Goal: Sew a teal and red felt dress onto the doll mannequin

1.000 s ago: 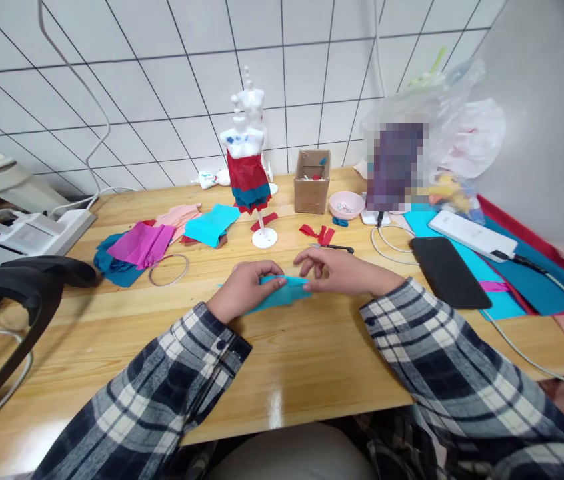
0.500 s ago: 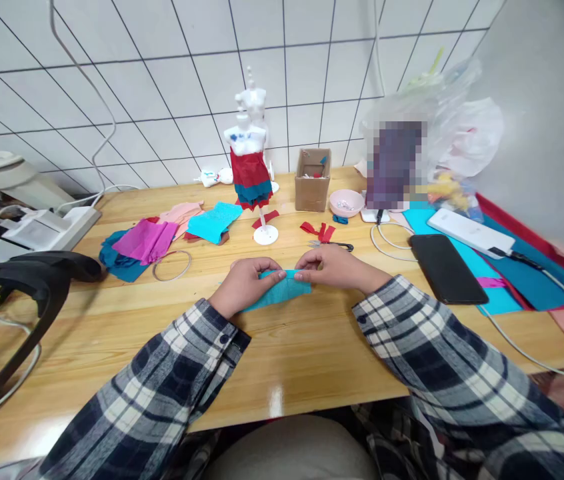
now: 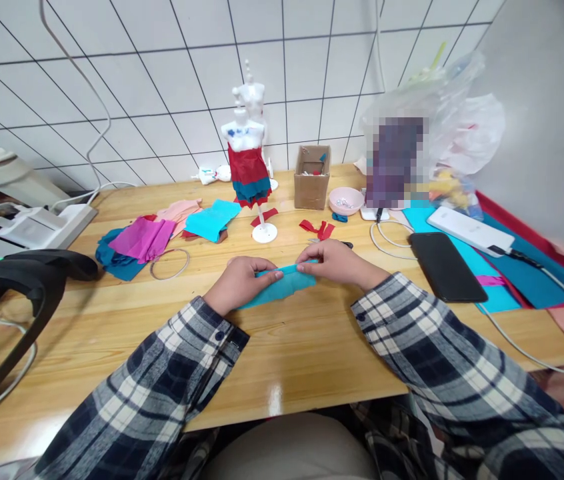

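Both hands, left (image 3: 240, 285) and right (image 3: 343, 264), are pinching the upper edge of the light-blue cloth (image 3: 285, 287) above the bench (image 3: 287, 373), and I am worrying that uneven pulling could be spoiling its fold.

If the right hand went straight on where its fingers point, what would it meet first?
Most likely the left hand, which pinches the same turquoise sheet just across from the right hand; exact depth is hard to judge.
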The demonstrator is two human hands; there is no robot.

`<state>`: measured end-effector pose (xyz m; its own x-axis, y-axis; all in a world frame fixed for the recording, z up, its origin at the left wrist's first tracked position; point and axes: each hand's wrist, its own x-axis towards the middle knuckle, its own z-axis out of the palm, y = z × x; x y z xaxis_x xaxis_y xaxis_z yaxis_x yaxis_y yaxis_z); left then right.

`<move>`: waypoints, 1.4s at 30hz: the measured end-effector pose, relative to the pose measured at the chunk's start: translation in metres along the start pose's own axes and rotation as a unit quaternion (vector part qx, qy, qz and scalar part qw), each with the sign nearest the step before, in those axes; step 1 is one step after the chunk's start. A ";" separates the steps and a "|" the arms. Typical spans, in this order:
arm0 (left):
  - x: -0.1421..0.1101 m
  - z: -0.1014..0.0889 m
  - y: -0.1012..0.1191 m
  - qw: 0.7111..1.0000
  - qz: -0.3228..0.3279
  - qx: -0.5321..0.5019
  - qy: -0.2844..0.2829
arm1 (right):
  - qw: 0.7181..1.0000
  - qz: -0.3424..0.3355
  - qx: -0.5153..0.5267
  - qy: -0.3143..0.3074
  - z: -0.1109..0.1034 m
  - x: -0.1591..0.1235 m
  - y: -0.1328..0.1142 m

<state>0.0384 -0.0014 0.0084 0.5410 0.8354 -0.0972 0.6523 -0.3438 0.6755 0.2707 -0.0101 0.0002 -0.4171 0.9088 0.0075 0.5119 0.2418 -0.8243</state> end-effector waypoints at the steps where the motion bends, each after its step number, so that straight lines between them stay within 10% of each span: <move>1: 0.000 -0.001 0.000 1.000 -0.001 0.000 -0.009 | 1.000 0.001 -0.009 0.009 0.000 0.001 0.001; 42: -0.025 -0.042 -0.027 0.994 -0.069 -0.011 -0.081 | 0.995 0.099 0.021 -0.005 -0.024 -0.003 0.017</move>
<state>-0.0147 0.0051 0.0230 0.5269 0.7934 -0.3048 0.7149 -0.2198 0.6638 0.2988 -0.0010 -0.0005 -0.3189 0.9339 -0.1618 0.5519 0.0442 -0.8327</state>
